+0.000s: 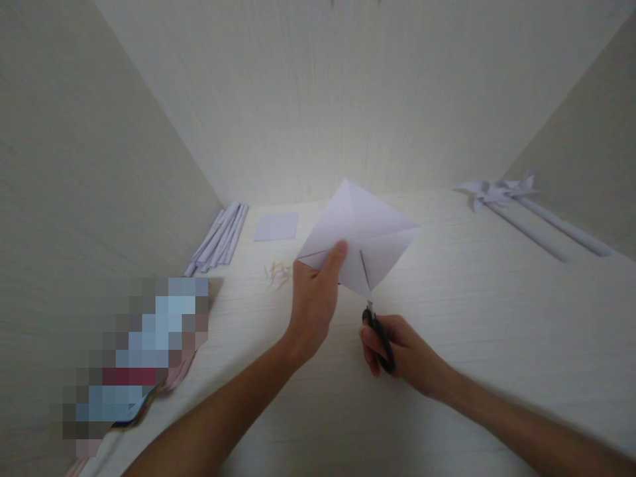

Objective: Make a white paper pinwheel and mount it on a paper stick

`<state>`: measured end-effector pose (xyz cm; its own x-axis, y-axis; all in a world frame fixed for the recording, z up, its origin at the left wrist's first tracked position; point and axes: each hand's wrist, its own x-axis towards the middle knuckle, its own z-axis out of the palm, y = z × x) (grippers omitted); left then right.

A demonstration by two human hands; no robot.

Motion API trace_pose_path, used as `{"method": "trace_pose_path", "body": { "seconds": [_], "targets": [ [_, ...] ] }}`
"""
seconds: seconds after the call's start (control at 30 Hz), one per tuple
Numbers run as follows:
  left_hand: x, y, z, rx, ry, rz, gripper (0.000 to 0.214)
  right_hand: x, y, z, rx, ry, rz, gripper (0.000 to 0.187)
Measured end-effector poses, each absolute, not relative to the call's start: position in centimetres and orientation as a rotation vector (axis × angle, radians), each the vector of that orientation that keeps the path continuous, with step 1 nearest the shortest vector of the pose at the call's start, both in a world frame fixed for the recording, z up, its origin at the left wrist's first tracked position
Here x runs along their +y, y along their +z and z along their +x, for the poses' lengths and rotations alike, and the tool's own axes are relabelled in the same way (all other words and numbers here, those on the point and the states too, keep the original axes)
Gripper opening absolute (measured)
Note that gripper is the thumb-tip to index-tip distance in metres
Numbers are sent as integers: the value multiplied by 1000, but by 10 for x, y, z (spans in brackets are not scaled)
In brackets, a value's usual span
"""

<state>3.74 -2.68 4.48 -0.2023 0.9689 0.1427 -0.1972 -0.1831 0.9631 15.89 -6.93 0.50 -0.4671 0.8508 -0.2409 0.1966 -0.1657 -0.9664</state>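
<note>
My left hand [313, 298] pinches the lower left edge of a white square paper sheet [365, 232], which it holds up over the desk, turned like a diamond and creased along its diagonals. My right hand [397, 351] grips black-handled scissors [378, 334] just below the sheet. The blades run up into the bottom corner of the paper along a crease.
A bundle of rolled white paper sticks [218, 238] lies at the back left beside a small white paper square [276, 226]. Some thin pale bits [278, 273] lie near them. White paper pinwheels on sticks [501, 195] rest at the back right. Walls enclose the white desk [497, 311] on three sides.
</note>
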Motion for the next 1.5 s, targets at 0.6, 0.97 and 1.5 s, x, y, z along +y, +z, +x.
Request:
{"method": "trace_pose_path", "body": {
  "seconds": [0.6,0.97,1.5],
  "targets": [
    [-28,47,40,1149,1549,1089,25,-69,7,159,-1601,1678,-1205,46],
    [-8,65,20,1149,1814,988,29,-71,4,161,-1738,1587,-1172,41],
    [0,52,5,1329,966,1488,26,-51,-5,169,-954,1255,-1231,30]
  ]
}}
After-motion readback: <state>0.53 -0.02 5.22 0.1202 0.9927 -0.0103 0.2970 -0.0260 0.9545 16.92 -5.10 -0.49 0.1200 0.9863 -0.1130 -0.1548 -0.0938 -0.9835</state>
